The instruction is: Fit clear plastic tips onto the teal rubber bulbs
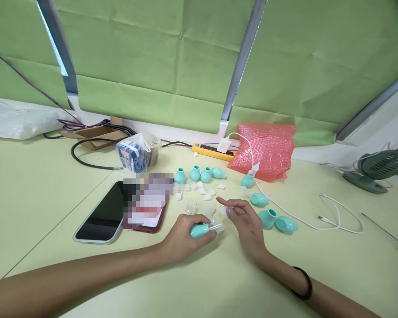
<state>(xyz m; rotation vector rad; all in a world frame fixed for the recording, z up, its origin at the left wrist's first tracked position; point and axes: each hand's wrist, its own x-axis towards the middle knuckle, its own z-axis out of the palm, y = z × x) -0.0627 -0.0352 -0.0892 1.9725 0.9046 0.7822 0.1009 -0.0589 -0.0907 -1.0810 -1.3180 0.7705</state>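
My left hand (pixel 189 236) is wrapped round a teal rubber squeeze bulb (pixel 199 230), which lies sideways with a clear nozzle (pixel 216 226) pointing right. To the right, my right hand (pixel 247 225) is raised just above the table, with a small whitish tip (pixel 224 210) at its thumb and index finger; its outline is blurred. Beyond both hands lie scattered white tips (pixel 207 197) and clear plastic pieces (pixel 189 208). Several teal bulbs stand in a row behind them, among them one bulb (pixel 195 173). Near my right wrist are more bulbs, one upright (pixel 268 218) and one lying down (pixel 286 225).
Two phones, one with a black screen (pixel 101 216), lie left of my hands. Behind are a bagged blue package (pixel 132 157), a yellow power strip (pixel 212 152) and pink bubble wrap (pixel 265 150). A white cable (pixel 295 223), green fan (pixel 381 168) and screwdriver (pixel 384 232) occupy the right.
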